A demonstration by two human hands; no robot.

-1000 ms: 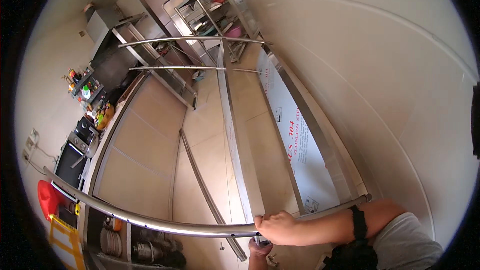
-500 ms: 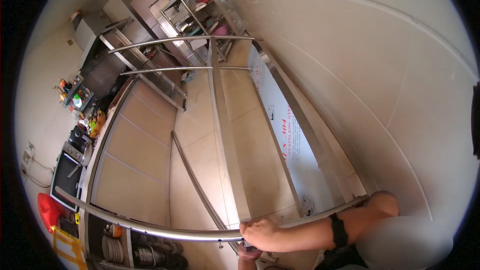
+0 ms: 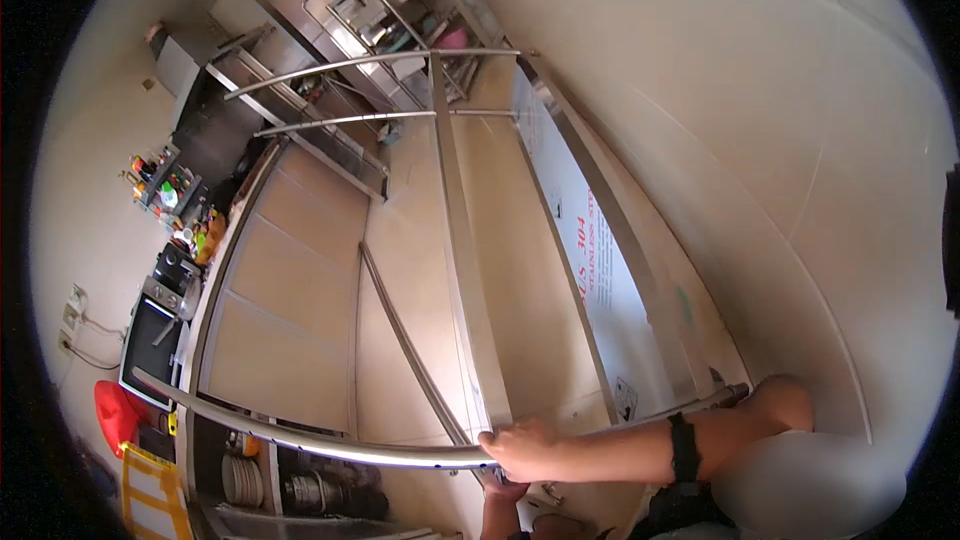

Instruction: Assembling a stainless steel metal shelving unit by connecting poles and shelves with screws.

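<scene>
A large stainless steel frame of round tubes and flat bars lies across the view. My right hand (image 3: 522, 450), at the end of a banded forearm, is closed over the near round tube (image 3: 300, 447) where a long flat bar (image 3: 462, 270) meets it. Just below that joint is my left hand (image 3: 503, 486), its fingers closed and partly hidden under the tube; what they hold cannot be made out. A thinner tube (image 3: 410, 340) slants up from the joint. Two far tubes (image 3: 335, 75) cross the bar's other end. A film-covered steel panel (image 3: 590, 250) forms the right side.
A pale wall (image 3: 760, 120) runs close along the right. On the left stand a cabinet (image 3: 290, 310), an oven-like appliance (image 3: 152, 345), a red bag (image 3: 117, 415) and stacked plates (image 3: 242, 480). A loaded rack (image 3: 400, 30) stands at the far end.
My view has shifted, so the far end of the frame appears higher and farther right. My right hand stays over the joint; my left stays beneath it, its fingers now more covered.
</scene>
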